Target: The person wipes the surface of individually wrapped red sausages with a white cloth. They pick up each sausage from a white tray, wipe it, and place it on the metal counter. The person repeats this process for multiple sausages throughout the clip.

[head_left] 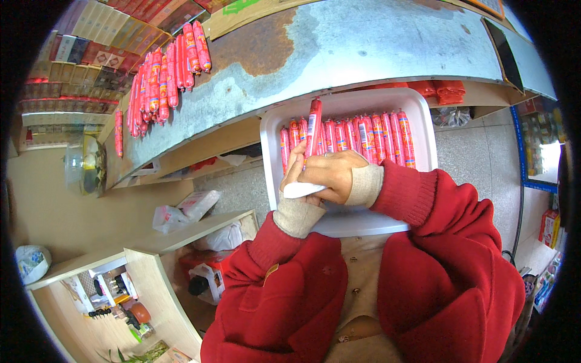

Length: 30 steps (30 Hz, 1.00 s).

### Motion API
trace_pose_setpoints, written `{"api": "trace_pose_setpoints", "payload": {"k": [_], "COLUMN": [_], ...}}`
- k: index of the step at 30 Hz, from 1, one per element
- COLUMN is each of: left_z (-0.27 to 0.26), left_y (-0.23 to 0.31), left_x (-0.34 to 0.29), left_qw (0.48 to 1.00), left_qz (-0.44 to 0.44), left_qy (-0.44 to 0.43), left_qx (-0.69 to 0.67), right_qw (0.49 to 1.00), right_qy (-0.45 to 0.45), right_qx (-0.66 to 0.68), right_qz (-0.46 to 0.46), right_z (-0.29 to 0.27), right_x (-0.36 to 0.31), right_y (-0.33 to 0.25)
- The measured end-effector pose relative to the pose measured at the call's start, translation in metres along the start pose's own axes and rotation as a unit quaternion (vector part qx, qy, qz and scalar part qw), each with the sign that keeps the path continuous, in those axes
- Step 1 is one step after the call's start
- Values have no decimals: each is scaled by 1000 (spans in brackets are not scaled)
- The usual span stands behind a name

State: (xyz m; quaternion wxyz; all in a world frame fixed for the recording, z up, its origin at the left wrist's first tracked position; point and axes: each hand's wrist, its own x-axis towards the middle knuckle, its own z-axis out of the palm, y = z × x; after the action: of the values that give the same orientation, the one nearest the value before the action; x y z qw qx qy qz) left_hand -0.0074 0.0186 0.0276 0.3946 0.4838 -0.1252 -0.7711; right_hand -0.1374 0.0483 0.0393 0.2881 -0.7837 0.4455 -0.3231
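Note:
A red-wrapped sausage [313,126] stands tilted up between my two hands, its lower end hidden by my fingers. My left hand [293,168] is closed around that end. Over it lies my right hand [339,174], fingers curled against the left hand. A piece of white cloth or tissue [302,190] sticks out from under the right hand. Just beyond my hands is a white plastic tub [428,145], standing before me. Inside it, a row of similar wrapped sausages [387,138] lies side by side.
On the worn metal-topped counter [339,48], a pile of red sausages [160,85] sits at the left. Stacked boxes [103,33] fill shelves behind it. Red plastic bags [448,92] are under the counter. A wooden cabinet [145,272] stands at lower left.

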Motion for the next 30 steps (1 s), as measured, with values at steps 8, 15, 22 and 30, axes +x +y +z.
{"api": "trace_pose_setpoints", "payload": {"k": [8, 15, 22, 30], "left_z": [-22, -16, -18, -19], "left_y": [4, 8, 3, 1], "left_x": [3, 5, 6, 3], "left_qw": [962, 955, 986, 973], "left_qz": [-83, -146, -54, -47], "left_qy": [-258, -252, -155, -223], "left_qx": [19, -61, 31, 47], "right_qw": [955, 989, 997, 960], "right_qy": [272, 145, 78, 251], "right_qx": [-26, 21, -10, -35], "right_qz": [113, 20, 2, 120], "right_z": [-37, -13, -4, -37], "right_x": [12, 6, 4, 10], "right_y": [40, 20, 12, 39]}}
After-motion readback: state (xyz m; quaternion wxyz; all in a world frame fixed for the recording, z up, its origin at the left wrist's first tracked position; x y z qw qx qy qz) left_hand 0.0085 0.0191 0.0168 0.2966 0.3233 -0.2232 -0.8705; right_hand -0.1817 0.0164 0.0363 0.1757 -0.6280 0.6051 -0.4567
